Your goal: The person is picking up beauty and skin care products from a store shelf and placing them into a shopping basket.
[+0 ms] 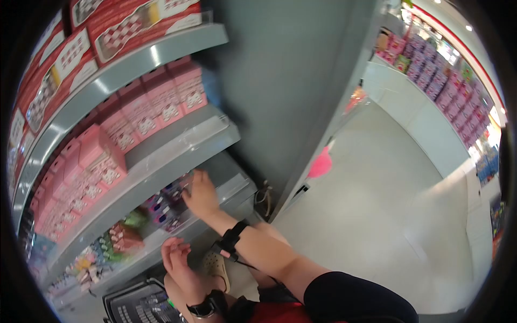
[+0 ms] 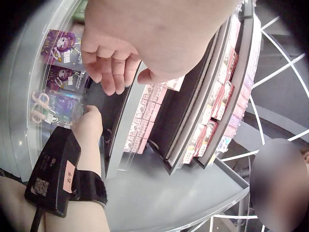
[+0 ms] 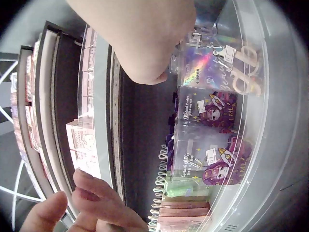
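Note:
The right hand point(image 1: 202, 198) reaches onto a lower shelf, beside clear packs with purple cartoon cards point(image 1: 163, 208). In the right wrist view the right hand point(image 3: 145, 41) is close against a shiny holographic pack point(image 3: 202, 67) with a beige-handled tool; the fingertips are mostly hidden, so a grip cannot be made out. Purple packs point(image 3: 221, 164) stand beside that one. The left hand point(image 1: 182, 265) hovers in front of the shelf edge, fingers loosely bent, holding nothing. In the left wrist view the left hand point(image 2: 137, 41) hangs near the shelf, the right hand point(image 2: 90, 122) beyond it.
Pink boxes point(image 1: 99, 167) fill the shelf above, red and white boxes point(image 1: 126, 35) the top one. A clear lip point(image 3: 258, 125) runs along the shelf front. A black basket point(image 1: 141, 302) stands on the floor at lower left, and a grey panel point(image 1: 280, 70) rises right of the shelves.

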Available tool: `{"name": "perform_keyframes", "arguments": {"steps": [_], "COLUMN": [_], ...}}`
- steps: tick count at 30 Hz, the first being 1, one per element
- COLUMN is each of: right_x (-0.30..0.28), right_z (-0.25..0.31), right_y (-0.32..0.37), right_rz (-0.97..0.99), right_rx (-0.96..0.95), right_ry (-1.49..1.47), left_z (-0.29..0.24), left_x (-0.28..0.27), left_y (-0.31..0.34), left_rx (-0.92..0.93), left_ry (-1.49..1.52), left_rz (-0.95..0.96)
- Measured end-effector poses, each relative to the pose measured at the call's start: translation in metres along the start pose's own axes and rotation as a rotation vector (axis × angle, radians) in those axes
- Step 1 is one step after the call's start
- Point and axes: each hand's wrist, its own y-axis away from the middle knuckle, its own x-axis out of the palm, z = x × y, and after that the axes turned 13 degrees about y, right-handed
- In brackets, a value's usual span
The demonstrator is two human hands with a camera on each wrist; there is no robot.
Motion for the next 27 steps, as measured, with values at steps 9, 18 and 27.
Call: {"name": "perform_keyframes", "arguments": {"steps": [9, 18, 27], "right_x": [0.0057, 0.0027, 0.0027], "right_z": [-0.0039, -0.0017, -0.0022], "right_y": [-0.0025, -0.0014, -0.0019], "right_rz": [-0.028, 0.031, 0.028], "right_rx": [-0.017, 0.007, 0.003], "right_ry": [0.051, 0.024, 0.046], "left_z": [0.0016, 0.0009, -0.0010], "left_x": [-0.0034, -0.0039, -0.0010], "left_y": [-0.0049, -0.0050, -0.0040], "left_rx": [-0.034, -0.024, -0.037], "left_ry": [0.036, 0.032, 0.045], "left_rz": [0.045, 0.049, 0.040]}}
